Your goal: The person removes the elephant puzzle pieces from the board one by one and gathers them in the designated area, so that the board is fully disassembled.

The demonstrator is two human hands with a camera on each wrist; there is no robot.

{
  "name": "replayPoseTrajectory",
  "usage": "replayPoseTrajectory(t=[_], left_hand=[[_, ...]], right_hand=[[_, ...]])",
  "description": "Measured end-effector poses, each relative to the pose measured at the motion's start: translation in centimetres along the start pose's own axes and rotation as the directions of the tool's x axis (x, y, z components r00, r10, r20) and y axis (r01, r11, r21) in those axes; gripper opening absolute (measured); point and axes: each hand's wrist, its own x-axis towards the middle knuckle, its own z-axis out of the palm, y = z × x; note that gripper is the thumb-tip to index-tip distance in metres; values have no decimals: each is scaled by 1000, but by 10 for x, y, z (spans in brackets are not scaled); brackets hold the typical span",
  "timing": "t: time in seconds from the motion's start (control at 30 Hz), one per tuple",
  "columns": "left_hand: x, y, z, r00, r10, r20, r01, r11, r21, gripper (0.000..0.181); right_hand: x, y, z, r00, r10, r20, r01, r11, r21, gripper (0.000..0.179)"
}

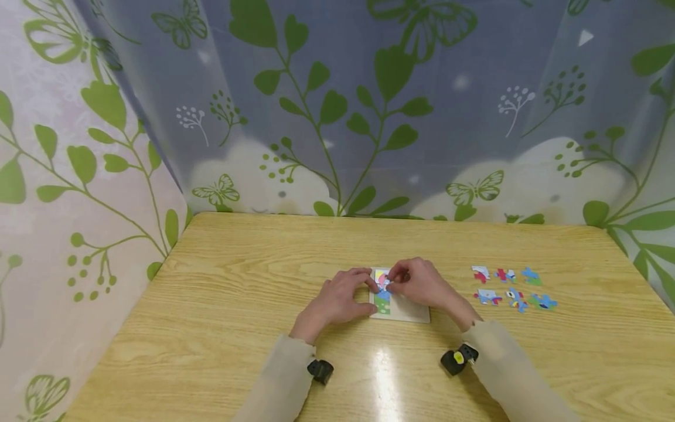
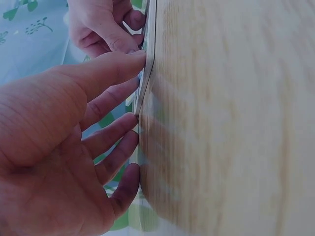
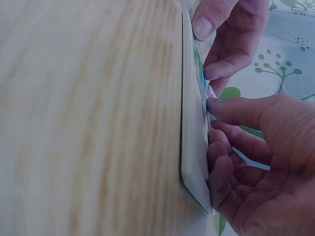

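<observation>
A small pale puzzle board (image 1: 413,312) lies flat on the table, with joined colourful pieces (image 1: 382,305) along its left part. My left hand (image 1: 341,298) rests at the board's left side, thumb on the near left corner and index finger on the joined pieces. In the left wrist view, the left hand's fingers (image 2: 115,132) reach loosely along the board's edge. The right hand (image 1: 420,283) pinches a puzzle piece (image 1: 387,285) between thumb and index finger, down against the joined pieces. Fingertips partly hide that piece; its other fingers curl over the board (image 3: 194,147).
Several loose puzzle pieces (image 1: 515,299) lie in two rows on the wooden table (image 1: 237,293), right of the board. Behind the table hangs a curtain (image 1: 348,117) with leaf and butterfly prints. Both wrists wear black devices (image 1: 320,371).
</observation>
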Motion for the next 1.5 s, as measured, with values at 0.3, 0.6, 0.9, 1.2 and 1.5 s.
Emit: replayPoseTrajectory(t=[0.3,0.6,0.9,1.2,1.5], left_hand=[[-2,0,0,1000,0,-5,0,1000,-9,25],[-2,0,0,1000,2,-4,-2,1000,-9,25],[-1,0,-1,1000,1,-2,-1,1000,-21,24],[0,0,-1,1000,-9,7,9,1000,-7,24],[1,1,-1,1000,-27,14,27,999,-18,24]], right_hand=[[1,2,0,999,24,-42,-23,999,33,14],[2,3,-1,998,27,-53,-27,1000,17,22],[3,0,-2,998,43,-39,-42,999,27,18],[5,1,-1,998,42,-46,-38,995,95,16],[6,0,0,990,137,-29,-130,977,170,17]])
